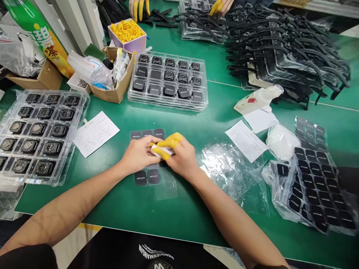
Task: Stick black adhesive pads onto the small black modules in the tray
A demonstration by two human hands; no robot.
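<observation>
Both my hands meet over a clear sheet of black square stickers [153, 176] with white lettering, lying on the green table. My right hand [181, 155], with yellow finger cots on its fingers, pinches a folded white cloth [163, 150]. My left hand [142, 151] is closed from the other side, its fingertips against the cloth. Whatever else it grips is hidden by the fingers and cloth. Beyond the hands, a stack of clear trays [168, 104] carries watch bodies, several bearing black square stickers or covers.
Another tray of watch bodies [37, 129] lies left, beside a paper form [97, 133]. Crumpled plastic film [224, 164], a white bottle [259, 99] and more sticker sheets [322, 186] are right. A yellow finger-cot box [127, 35] stands behind; a co-worker's hands [138, 9] are at the far side.
</observation>
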